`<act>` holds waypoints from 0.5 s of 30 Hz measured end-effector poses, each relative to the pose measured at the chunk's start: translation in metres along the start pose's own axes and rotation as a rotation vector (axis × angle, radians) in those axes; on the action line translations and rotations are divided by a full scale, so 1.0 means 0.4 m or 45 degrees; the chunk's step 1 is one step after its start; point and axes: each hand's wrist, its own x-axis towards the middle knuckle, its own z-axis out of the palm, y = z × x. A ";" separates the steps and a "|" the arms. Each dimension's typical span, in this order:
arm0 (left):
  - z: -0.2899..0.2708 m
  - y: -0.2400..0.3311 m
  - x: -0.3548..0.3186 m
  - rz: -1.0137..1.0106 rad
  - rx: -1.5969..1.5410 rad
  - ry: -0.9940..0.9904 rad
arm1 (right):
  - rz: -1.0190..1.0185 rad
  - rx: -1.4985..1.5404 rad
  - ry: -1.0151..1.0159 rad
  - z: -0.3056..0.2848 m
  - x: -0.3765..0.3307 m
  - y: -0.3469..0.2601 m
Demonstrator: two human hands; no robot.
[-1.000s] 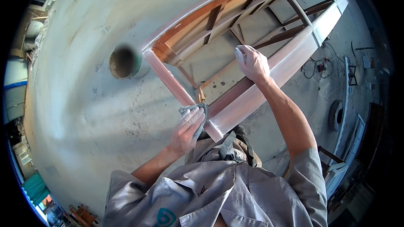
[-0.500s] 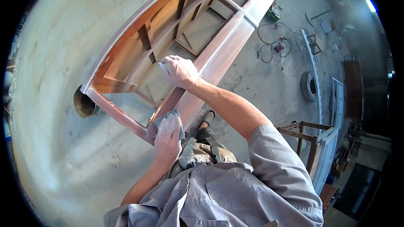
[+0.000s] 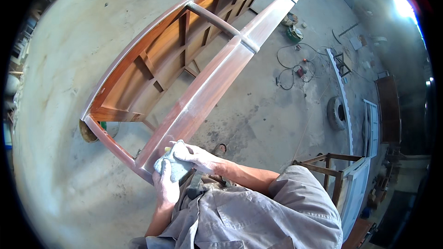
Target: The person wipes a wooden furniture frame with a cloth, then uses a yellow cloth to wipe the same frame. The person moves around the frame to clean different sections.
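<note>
Both of my hands meet over the near corner of a large reddish-brown wooden frame [image 3: 203, 93], which has pale dust along its rails. Between them is a dusty grey-blue sheet of sandpaper [image 3: 179, 169], bent and rumpled. My left hand [image 3: 167, 182] grips its left side, thumb up. My right hand [image 3: 196, 154] pinches the upper edge with curled fingers. A small yellow bit [image 3: 167, 149] shows beside the right fingertips; what it is I cannot make out. White powder coats the fingers of both hands.
A round container [image 3: 87, 131] stands under the frame's left corner. Across the floor at right lie tangled cables [image 3: 295, 71], a tyre [image 3: 336, 113] and a long pale strip [image 3: 340, 94]. Near my right elbow stands a brown wooden stand [image 3: 327, 168]. A green tub [image 3: 294, 33] sits beyond the frame.
My right hand has come down from over the frame to grip the sandpaper. My left hand has lifted the sandpaper off the corner rail, toward me. The view has shifted.
</note>
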 end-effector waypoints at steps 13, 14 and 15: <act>-0.088 -0.036 0.307 1.271 1.901 0.374 | -0.860 -1.925 0.871 -0.343 0.031 -0.403; -0.108 -0.057 0.316 1.190 1.950 0.423 | -1.066 -2.399 0.721 -0.296 0.034 -0.255; -0.102 -0.071 0.311 1.261 1.939 0.379 | -1.035 -2.354 0.420 -0.231 0.029 -0.125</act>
